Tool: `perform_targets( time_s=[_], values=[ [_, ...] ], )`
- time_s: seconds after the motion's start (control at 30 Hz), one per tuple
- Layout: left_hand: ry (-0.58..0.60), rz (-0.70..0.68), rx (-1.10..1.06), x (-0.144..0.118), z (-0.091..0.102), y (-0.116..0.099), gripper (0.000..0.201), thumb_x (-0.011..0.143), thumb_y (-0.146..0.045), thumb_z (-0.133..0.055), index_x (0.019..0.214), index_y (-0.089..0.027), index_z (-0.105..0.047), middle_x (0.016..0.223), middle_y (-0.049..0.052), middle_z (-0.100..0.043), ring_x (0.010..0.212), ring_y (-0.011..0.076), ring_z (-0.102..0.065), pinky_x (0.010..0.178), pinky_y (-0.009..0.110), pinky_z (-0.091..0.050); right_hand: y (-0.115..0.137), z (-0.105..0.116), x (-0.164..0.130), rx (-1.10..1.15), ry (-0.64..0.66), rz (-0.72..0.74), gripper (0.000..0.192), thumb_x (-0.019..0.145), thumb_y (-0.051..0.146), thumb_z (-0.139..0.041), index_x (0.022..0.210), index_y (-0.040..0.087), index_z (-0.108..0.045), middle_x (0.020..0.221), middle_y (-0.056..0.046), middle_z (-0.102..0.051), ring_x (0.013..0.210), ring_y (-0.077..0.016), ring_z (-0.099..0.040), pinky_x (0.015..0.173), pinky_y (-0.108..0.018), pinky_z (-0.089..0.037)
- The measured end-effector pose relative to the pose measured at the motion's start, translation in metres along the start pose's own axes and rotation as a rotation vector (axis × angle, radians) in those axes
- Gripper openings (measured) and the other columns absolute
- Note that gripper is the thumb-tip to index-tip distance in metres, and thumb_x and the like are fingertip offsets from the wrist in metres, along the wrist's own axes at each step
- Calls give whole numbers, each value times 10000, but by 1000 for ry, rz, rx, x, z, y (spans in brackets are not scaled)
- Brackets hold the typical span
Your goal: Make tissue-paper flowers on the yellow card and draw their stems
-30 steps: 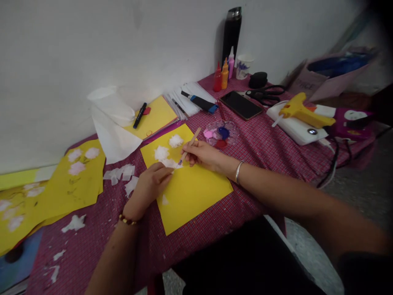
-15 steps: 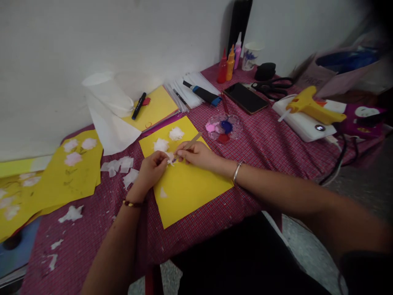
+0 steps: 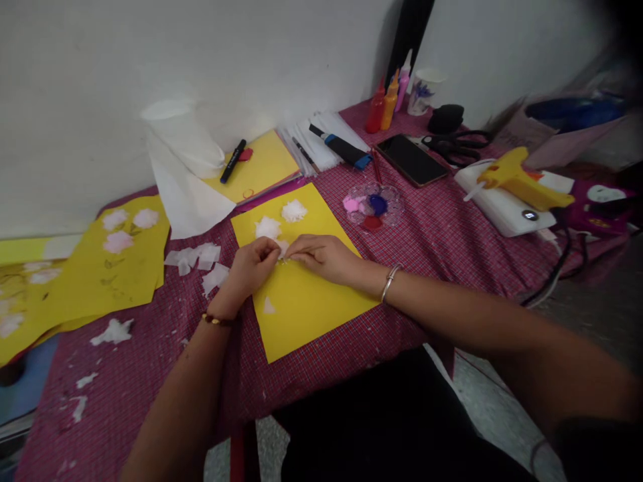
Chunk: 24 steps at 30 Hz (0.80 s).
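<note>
Yellow sheet (image 3: 314, 301) runs lengthwise away, leaning left; left hand (image 3: 250, 269) pinches fluffy tissue (image 3: 283, 248), right hand (image 3: 329, 257) bunched there, can't tell its grip.

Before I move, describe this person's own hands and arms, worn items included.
The left grip and the right grip are ungloved human hands. A dark beaded bracelet with some yellow beads circles the left wrist; a slim silver bangle circles the right. The left forearm and right forearm show no sleeves.

We've dim, flat light: soft shadow on wall (image 3: 276, 53) by bottle (image 3: 409, 40), beyond R hand (image 3: 326, 258); pic's far upper-R corner v. dark, bag (image 3: 532, 130) lettering blurred.
</note>
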<state>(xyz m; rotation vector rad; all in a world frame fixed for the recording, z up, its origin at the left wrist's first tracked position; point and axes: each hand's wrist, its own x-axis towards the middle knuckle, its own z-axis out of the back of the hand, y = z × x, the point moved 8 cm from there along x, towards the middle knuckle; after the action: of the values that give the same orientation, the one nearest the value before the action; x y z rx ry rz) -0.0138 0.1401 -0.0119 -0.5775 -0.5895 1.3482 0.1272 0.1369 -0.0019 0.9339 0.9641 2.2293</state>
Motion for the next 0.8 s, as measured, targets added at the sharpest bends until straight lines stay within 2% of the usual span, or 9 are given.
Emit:
perform_targets(
  time_s=[0.17, 0.27, 0.37, 0.5, 0.6, 0.63, 0.7, 0.73, 0.8],
  values=[
    [38, -17, -16, 2, -1, 0, 128, 779, -273, -523, 742, -172, -591, 656, -7, -602, 616, 136, -528, 605, 262, -390, 11, -7, -4, -186, 110, 28, 233, 973, 202, -462, 1025, 208, -689, 1053, -38, -685, 935, -139, -627, 800, -260, -461],
    [34, -32, -15, 2, 1, -4, 110, 768, -254, -532, 719, -175, -590, 642, -15, -593, 616, 133, -514, 615, 262, -385, 12, -10, -4, -211, 138, 42, 204, 955, 204, -490, 994, 218, -689, 1021, -35, -675, 914, -143, -617, 756, -257, -453],
    [28, -34, -29, 0, 0, -8, 149, 785, -275, -534, 686, -179, -589, 612, -22, -571, 607, 133, -497, 601, 258, -380, 6, -1, -2, -30, 15, -5, 170, 935, 211, -504, 932, 198, -674, 970, -38, -671, 866, -140, -616, 721, -257, -460],
    [46, -7, -95, -6, 8, -11, 304, 867, -387, -474, 698, -169, -602, 600, -3, -576, 566, 130, -516, 552, 248, -408, -25, 19, -2, 407, -260, -280, 200, 945, 255, -451, 824, 177, -589, 729, -1, -607, 541, -86, -523, 518, -220, -422],
    [-45, 32, -209, -19, 48, -8, 351, 916, -424, -420, 959, -154, -640, 737, 39, -654, 598, 126, -574, 561, 243, -461, -37, 18, -3, 584, -289, -427, 188, 936, 246, -454, 801, 176, -564, 635, 21, -567, 459, -72, -477, 465, -212, -380],
    [-152, 47, -285, -27, 71, -5, 326, 910, -415, -457, 1007, -160, -636, 785, 49, -663, 629, 125, -587, 576, 240, -472, -38, 17, -3, 604, -283, -448, 184, 930, 237, -462, 792, 173, -567, 624, 21, -566, 456, -71, -477, 464, -214, -374],
    [-333, 53, -334, -49, 112, -1, 221, 876, -360, -539, 963, -185, -643, 797, 32, -657, 648, 109, -576, 600, 224, -467, -39, 15, -3, 611, -276, -466, 188, 916, 221, -473, 767, 166, -573, 607, 20, -564, 449, -71, -468, 460, -219, -359],
    [-378, 62, -310, -60, 125, 0, 168, 853, -336, -572, 889, -189, -644, 747, 15, -637, 625, 102, -553, 592, 217, -452, -39, 13, -3, 608, -270, -471, 189, 911, 215, -476, 759, 164, -576, 601, 20, -563, 445, -71, -464, 458, -222, -354],
    [-325, 96, -198, -82, 128, 0, 134, 808, -318, -630, 778, -187, -637, 663, -4, -603, 596, 104, -525, 580, 221, -427, -39, 10, -4, 605, -257, -477, 183, 902, 211, -482, 756, 161, -581, 596, 20, -566, 442, -72, -464, 456, -224, -353]
  ],
)
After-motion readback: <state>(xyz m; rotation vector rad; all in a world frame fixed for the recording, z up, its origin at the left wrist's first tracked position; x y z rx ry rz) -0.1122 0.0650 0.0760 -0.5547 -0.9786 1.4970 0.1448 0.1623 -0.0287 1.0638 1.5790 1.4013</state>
